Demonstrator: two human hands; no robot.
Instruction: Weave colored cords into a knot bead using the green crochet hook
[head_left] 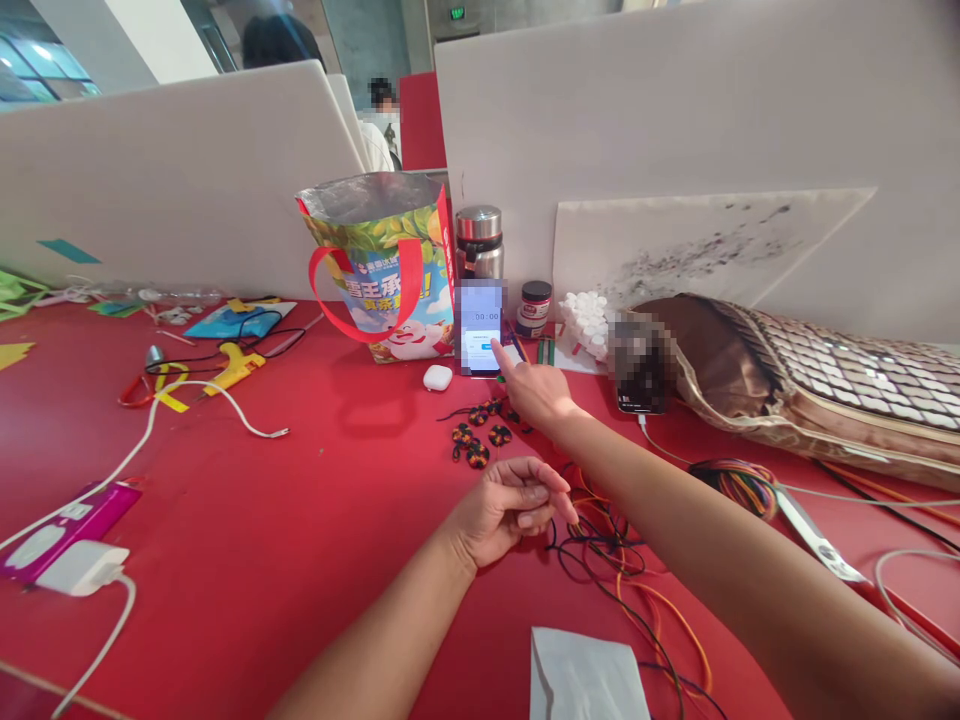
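My right hand (pixel 536 395) reaches forward, its index finger stretched out to the lower screen of an upright phone (pixel 481 325). The phone shows a timer at zero with a pop-up box; nothing is held in this hand. Nearer to me, my left hand (pixel 517 508) hovers over the red table with its fingers curled and the thumb against them, no object visible in it. Dark knotted cord ornaments (pixel 478 418) with orange flecks lie between the hands and the phone. Beside my left hand, a tangle of orange and dark cords (pixel 600 540) spreads partly beneath my right forearm.
A colourful insulated bag (pixel 382 290), steel flask (pixel 480 240) and dark-lidded jar (pixel 535 308) stand behind. White earbud case (pixel 437 377), yellow glue gun (pixel 236 368) and power bank (pixel 71 525) lie left. Right are a second phone (pixel 641 370), a sequined cushion (pixel 847 370) and cord bundle (pixel 735 487).
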